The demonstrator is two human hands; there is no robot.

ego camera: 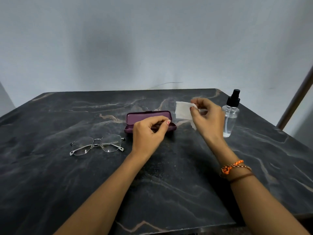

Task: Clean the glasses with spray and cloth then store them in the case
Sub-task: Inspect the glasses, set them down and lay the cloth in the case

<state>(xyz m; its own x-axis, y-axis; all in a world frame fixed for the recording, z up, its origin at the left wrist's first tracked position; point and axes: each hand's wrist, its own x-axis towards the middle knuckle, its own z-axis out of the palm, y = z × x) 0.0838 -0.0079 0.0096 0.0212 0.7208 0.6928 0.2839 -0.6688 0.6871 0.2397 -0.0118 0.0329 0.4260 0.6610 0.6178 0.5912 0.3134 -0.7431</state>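
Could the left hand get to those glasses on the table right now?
Probably yes. The glasses lie in the open beside the left hand, with nothing between them, and that hand seems to hold nothing.

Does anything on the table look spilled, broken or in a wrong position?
Nothing stands out. The glasses lie folded and whole on the table, the purple case is open, the spray bottle stands upright, and the right hand holds the white cloth. No liquid shows.
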